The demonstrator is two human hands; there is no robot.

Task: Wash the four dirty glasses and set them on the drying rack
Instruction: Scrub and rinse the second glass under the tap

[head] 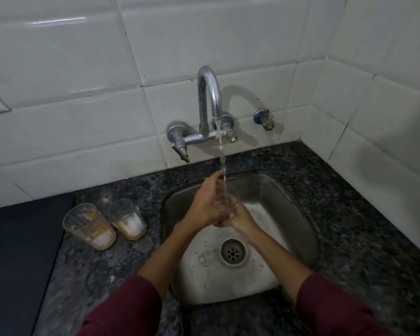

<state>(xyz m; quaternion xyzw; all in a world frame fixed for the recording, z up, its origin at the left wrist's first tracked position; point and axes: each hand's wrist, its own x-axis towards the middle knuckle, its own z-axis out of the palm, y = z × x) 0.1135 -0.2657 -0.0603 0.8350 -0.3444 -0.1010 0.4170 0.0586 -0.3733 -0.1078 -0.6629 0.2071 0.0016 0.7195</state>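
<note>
Two hands over the steel sink (298, 214), under the running tap (209, 93). Left hand (205, 202) wrapped round a clear glass (227, 198), fingers curled shut on its side. Right hand (240, 218) closed under the bottom of the same glass, holding it up. Water (222, 154) falling straight into the glass. Hard to tell how clean, maybe clean already. Two dirty glasses (89, 225) standing side by side on the dark counter (349, 202), left of the sink, with orange and white marks inside.
</note>
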